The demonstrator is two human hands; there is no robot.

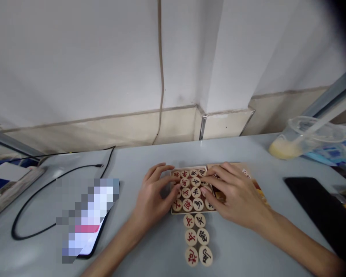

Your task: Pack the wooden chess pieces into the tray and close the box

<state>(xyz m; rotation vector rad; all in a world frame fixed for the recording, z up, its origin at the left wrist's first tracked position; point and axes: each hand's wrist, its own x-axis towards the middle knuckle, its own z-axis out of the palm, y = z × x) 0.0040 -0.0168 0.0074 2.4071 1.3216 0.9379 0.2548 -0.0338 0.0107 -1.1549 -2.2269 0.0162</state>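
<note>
A shallow open box [192, 212] holds rows of round wooden xiangqi pieces, red characters on the left and black on the right. My left hand [155, 192] comes in from the left side, thumb and index finger closed around a piece at the box's left edge, which they mostly hide. On the opposite side, my right hand [233, 192] has its thumb and fingers around a black-marked xiangqi piece [204, 184] in the second row. Below the box, several more pieces lie on the table in two columns, a red one [190, 237] beside a black one [203, 236].
A lit phone [92, 219] and a black cable [25, 196] lie at left. A printed lid or card [245, 171] is partly under my right hand. Far right stand a plastic cup [288, 144] with pale drink and a black flat object [314, 207]. A wall borders the table [138, 161].
</note>
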